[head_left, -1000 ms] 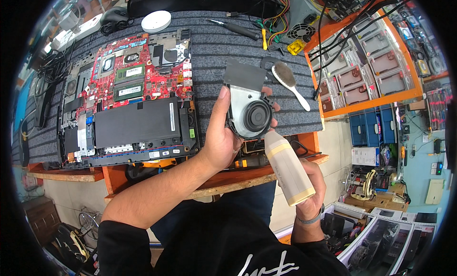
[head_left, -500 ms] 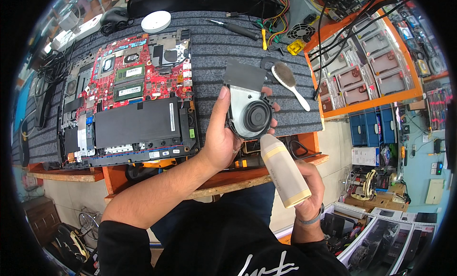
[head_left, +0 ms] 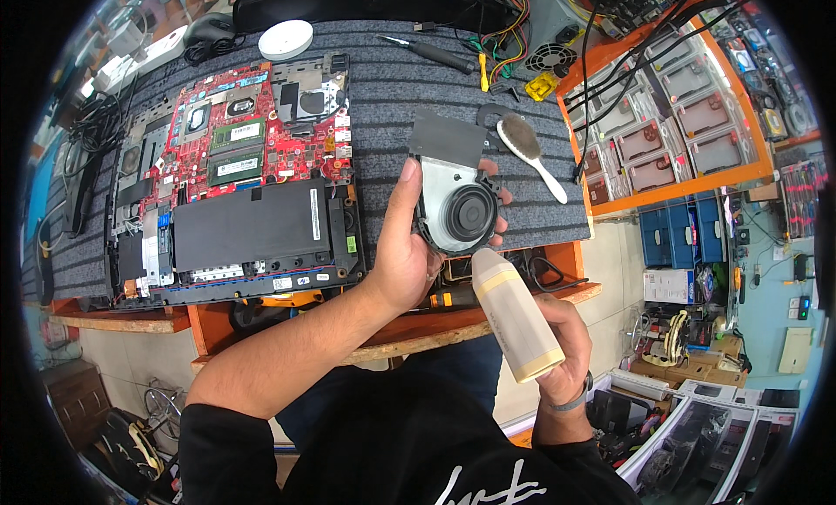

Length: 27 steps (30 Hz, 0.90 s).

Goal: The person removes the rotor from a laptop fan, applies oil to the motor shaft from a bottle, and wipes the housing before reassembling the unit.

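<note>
Right hand (head_left: 564,353), nearest the body: fingers wrapped shut around a cream-coloured, bullet-shaped plastic blower bottle with a yellowish band (head_left: 514,313). Its long axis runs up and to the left, rounded tip leading, base down by the palm. The tip sits just below the lower rim of the fan, close to it; contact or a small gap, I can't tell.

Left hand (head_left: 409,252), next out: closed on a black, flat laptop cooling fan with a round rotor hub and a grey metal cover plate (head_left: 457,205). Thumb is up along the left edge, fingertips show at the right edge. The fan is held in the air over the front edge of the bench, rotor face toward the camera, cover plate pointing away from the body.

Key relation: the fan lies straight ahead of the bottle tip, up and slightly left along the bottle's own axis. Judging from that, the nozzle is lined up on the fan's lower edge near the hub, and the left hand sets the fan's angle.

Further out on the grey ribbed work mat (head_left: 383,96): an opened laptop chassis with a red circuit board and a black battery (head_left: 235,200) left of the fan, well apart from both hands. A white-handled brush with dark bristles (head_left: 531,152) lies just beyond the fan to the right. A black-handled screwdriver (head_left: 431,52) lies at the far edge.
</note>
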Each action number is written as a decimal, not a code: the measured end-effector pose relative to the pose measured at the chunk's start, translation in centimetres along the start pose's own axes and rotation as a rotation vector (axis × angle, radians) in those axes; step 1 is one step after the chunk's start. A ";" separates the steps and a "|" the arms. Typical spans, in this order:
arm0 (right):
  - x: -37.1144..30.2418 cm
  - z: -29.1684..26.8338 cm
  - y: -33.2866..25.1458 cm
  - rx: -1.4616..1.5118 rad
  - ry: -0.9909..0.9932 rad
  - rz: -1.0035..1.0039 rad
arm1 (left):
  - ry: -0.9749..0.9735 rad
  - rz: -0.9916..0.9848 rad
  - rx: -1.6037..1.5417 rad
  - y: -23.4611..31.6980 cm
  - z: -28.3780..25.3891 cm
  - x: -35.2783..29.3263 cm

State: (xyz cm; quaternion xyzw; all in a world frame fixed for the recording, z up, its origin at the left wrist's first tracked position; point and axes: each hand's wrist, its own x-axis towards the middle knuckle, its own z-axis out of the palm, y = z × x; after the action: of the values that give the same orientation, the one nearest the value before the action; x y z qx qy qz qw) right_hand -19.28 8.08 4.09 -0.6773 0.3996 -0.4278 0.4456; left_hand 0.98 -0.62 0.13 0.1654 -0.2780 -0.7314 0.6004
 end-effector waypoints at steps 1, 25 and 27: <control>0.0 0.0 0.0 0.001 0.002 -0.001 | -0.001 -0.001 0.000 0.0 0.0 0.0; -0.2 0.1 0.0 0.092 -0.035 0.017 | 0.011 -0.008 -0.023 -0.2 -0.1 0.0; -0.2 0.1 0.1 0.095 -0.039 0.009 | 0.006 -0.005 -0.017 0.0 -0.1 0.0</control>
State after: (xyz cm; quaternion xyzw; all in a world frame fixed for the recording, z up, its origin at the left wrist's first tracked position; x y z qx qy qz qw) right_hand -19.29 8.23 3.91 -0.6619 0.3731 -0.4308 0.4869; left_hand 0.98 -0.65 0.05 0.1629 -0.2696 -0.7348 0.6007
